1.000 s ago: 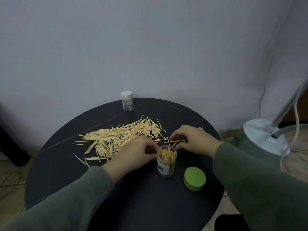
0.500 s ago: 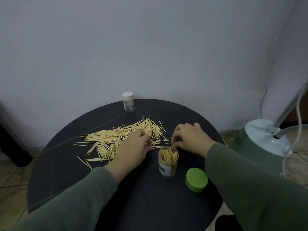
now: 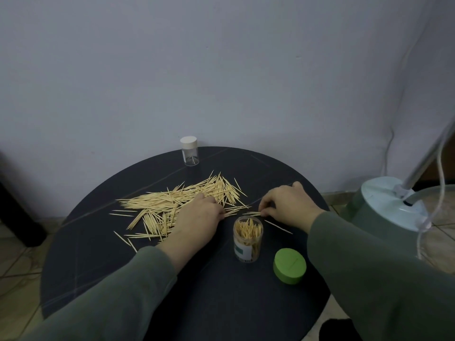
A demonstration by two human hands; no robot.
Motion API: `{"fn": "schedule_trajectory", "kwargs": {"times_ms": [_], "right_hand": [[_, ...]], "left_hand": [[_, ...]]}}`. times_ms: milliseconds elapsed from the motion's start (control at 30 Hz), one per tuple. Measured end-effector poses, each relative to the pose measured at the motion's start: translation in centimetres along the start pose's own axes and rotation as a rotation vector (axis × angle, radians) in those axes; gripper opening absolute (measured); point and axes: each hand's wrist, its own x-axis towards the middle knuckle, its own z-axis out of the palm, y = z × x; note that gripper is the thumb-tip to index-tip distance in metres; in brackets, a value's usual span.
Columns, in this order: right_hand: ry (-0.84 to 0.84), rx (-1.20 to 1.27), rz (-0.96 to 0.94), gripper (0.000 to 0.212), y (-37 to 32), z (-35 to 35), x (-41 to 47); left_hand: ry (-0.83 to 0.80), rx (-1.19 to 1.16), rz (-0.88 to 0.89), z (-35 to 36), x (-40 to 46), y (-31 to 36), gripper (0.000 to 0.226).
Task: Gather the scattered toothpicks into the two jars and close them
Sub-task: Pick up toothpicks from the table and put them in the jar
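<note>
Wall: pale grey, plain, behind everything.
Table point(image 3: 98, 279): round, dark, against the wall.
Toothpicks point(image 3: 172, 205): a loose heap lay at the table's left-centre.
Left hand point(image 3: 197, 220): rested on the heap's right edge, fingers curled onto toothpicks.
Right hand point(image 3: 288, 205): fingers pinched a few toothpicks just behind the open jar.
Open jar point(image 3: 248, 239): upright, part-filled with toothpicks.
Green lid point(image 3: 289, 265): lay beside the open jar.
Small jar point(image 3: 189, 154): capped, at the far rim.

left hand point(image 3: 197, 219) covers part of the toothpick pile point(image 3: 177, 205), fingertips hidden. right hand point(image 3: 286, 205) fingertips tucked under, grip on toothpicks unclear. open jar point(image 3: 248, 239) label unreadable. table point(image 3: 103, 279) near edge cut off by sleeves.
</note>
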Motion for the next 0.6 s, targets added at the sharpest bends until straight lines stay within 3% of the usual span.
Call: {"fn": "schedule_trajectory", "kwargs": {"times_ms": [300,600], "right_hand": [[-0.095,-0.406,-0.044,0.028,-1.7,0.9,0.3],[-0.058,-0.394,-0.075,0.028,-2.8,1.2,0.2]], "left_hand": [[-0.008,0.022,-0.026,0.0,0.0,0.4,0.031],[0.011,0.073,0.017,0.0,0.0,-0.1,0.029]]}}
